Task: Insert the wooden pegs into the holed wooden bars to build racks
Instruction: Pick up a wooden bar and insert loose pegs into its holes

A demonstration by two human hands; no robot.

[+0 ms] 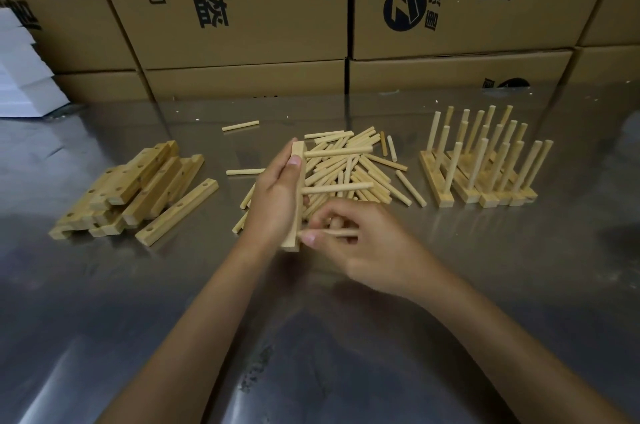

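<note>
L hand (273,202) grips bar (298,195) — R fingers (313,237) pinch peg (341,233).

Cardboard boxes (242,8) bear "头盔" and "有限公司" sideways.

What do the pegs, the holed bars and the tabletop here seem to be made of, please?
The loose pegs and the stacked holed bars look like pale, unpainted wood, likely bamboo or softwood: matte, even straw colour. The tabletop looks like stainless steel or similar sheet metal: grey, glossy, mirroring the cartons behind.
</note>
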